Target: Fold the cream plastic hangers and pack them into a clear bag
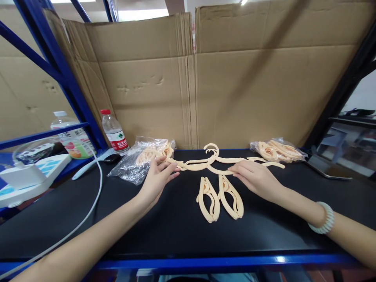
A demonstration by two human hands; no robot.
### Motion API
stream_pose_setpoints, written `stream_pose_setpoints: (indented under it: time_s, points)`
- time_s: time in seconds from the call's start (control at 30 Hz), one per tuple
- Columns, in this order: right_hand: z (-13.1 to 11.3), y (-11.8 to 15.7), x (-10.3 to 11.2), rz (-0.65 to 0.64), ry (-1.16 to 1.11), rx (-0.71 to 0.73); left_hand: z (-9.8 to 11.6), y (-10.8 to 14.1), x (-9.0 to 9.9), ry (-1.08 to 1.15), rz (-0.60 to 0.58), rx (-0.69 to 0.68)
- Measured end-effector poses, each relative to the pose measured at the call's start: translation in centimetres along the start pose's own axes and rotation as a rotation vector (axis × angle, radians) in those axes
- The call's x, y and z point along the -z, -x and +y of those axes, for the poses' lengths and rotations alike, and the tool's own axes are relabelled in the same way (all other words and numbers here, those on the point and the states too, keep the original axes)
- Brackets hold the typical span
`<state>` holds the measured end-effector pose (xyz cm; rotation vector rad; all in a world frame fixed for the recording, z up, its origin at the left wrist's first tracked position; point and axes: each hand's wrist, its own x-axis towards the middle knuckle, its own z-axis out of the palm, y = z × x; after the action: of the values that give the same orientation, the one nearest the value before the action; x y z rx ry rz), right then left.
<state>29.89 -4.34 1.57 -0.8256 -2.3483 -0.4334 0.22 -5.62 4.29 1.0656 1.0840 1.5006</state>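
Two cream folding clothes hangers lie spread and overlapping near the back of the black table, hooks upward; I see the front hanger (196,167) and the rear hanger (229,160). My left hand (158,176) has its thumb and fingers around the left end of the front one. On the right arm of that hanger, the fingertips of my right hand (255,177) are pinched, palm down, hiding part of both hangers. Closer to me lie two folded hangers side by side, a left folded hanger (216,205) and a right folded hanger (239,203).
A clear plastic bag (127,166) with folded hangers lies at back left, another bag (279,150) at back right. A water bottle (116,133) stands by the cardboard wall (147,90). A white cable (98,196) crosses the left side near a power strip (55,168).
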Motion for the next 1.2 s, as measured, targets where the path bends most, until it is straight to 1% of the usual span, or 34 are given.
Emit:
stream_pose_setpoints:
  time_s: [0.07, 0.23, 0.37, 0.47, 0.6, 0.7, 0.83, 0.93, 1.03, 1.2]
  points:
    - [0.0, 0.0, 0.2, -0.028, -0.014, 0.028, -0.2, -0.1, 0.1, 0.005, 0.009, -0.027]
    - [-0.4, 0.2, 0.2, -0.047, -0.054, 0.058, -0.8, -0.7, 0.3, 0.019, 0.009, -0.176]
    - [-0.7, 0.1, 0.1, -0.06, -0.054, 0.105, -0.6, -0.7, 0.2, -0.006, 0.034, -0.177]
    - [-0.4, 0.1, 0.1, -0.061, -0.033, 0.131, -0.4, -0.5, 0.2, -0.038, 0.005, -0.161]
    - [0.8, 0.3, 0.3, 0.008, 0.032, 0.095, -0.6, -0.6, 0.4, -0.08, -0.131, -0.116]
    - [1.9, 0.3, 0.6, 0.1, 0.135, 0.05, -0.9, -0.7, 0.8, -0.187, -0.225, -0.073]
    - [2.7, 0.4, 1.1, 0.206, 0.34, 0.005, -1.2, -0.9, 1.0, -0.232, -0.255, -0.082]
    - [2.5, 0.5, 1.2, 0.244, 0.44, -0.08, -1.3, -0.9, 1.0, -0.233, -0.246, -0.123]
    - [2.3, 0.5, 0.9, 0.214, 0.388, -0.139, -1.3, -0.9, 1.0, -0.235, -0.21, -0.178]
    - [2.4, 0.4, 0.2, 0.174, 0.132, -0.125, -1.1, -0.8, 1.0, -0.259, -0.156, -0.218]
